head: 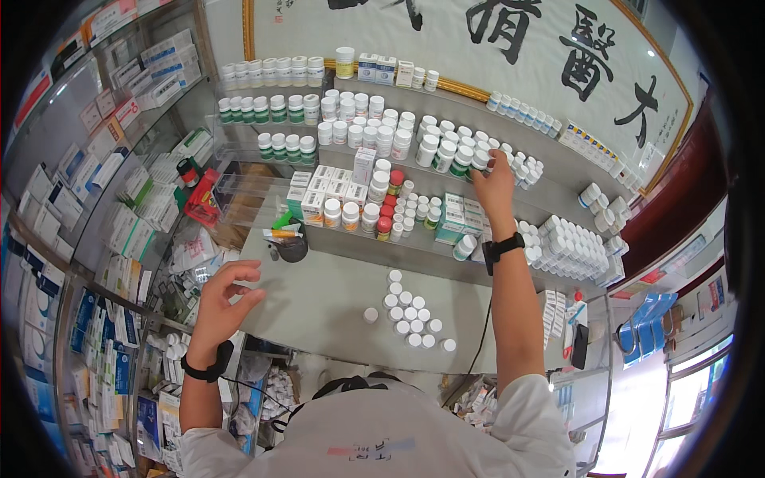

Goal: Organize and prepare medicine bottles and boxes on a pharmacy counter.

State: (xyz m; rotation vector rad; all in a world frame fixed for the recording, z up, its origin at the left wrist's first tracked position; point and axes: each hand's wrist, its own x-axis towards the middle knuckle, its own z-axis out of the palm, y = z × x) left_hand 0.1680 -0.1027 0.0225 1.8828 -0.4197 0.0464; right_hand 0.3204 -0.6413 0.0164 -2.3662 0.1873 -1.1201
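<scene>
My right hand (pixel 495 182) reaches up to the middle tier of the stepped shelf, its thumb and finger around or against a white-capped pill bottle (pixel 480 160); the fingers partly hide it, so a firm hold cannot be told. Green-and-white bottles (pixel 444 156) stand to its left. My left hand (pixel 230 299) is raised above the left part of the grey counter (pixel 323 287), fingers apart and holding nothing. Several small white-capped bottles (pixel 410 312) stand grouped on the counter between my arms, and one bottle (pixel 370 315) stands apart to their left.
Boxes (pixel 452 218) and red-capped bottles (pixel 384 224) line the lowest tier. A dark pen cup (pixel 291 246) stands at the counter's back left. Glass shelves of medicine boxes (pixel 128 233) rise at left. A black cable (pixel 478 346) crosses the counter by my right arm.
</scene>
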